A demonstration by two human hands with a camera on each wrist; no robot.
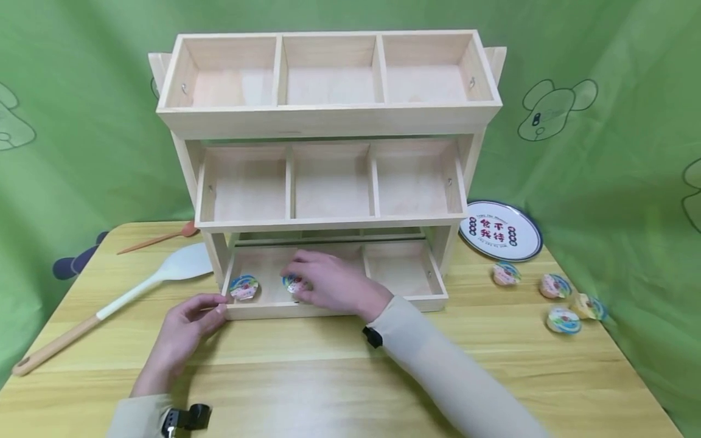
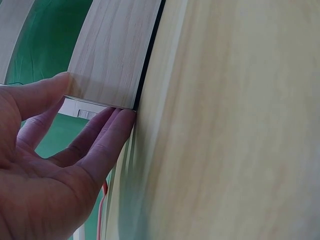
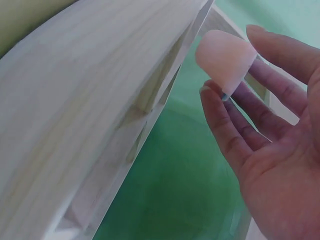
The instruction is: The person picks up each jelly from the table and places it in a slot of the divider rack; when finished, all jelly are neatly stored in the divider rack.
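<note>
At the left front corner of the bottom tray of a three-tier wooden rack [image 1: 328, 120], my left hand [image 1: 183, 328] holds the end of the board between thumb and fingers. My right hand [image 1: 336, 283] pinches a small jelly cup [image 1: 292, 282] over the tray's middle compartment. In the right wrist view this jelly cup [image 3: 223, 57] shows a pale pink body, tilted between thumb and fingertips. Another jelly cup [image 1: 243, 287], with a blue printed lid, lies in the left compartment.
Several jelly cups [image 1: 563, 320] lie on the table at the right. Behind them, a white plate [image 1: 512, 228] with a blue rim sits beside the rack. To the left lie a white spatula [image 1: 131, 296] with a wooden handle and an orange-headed spoon [image 1: 187, 230]. Green cloth [image 1: 602, 152] hangs around the table.
</note>
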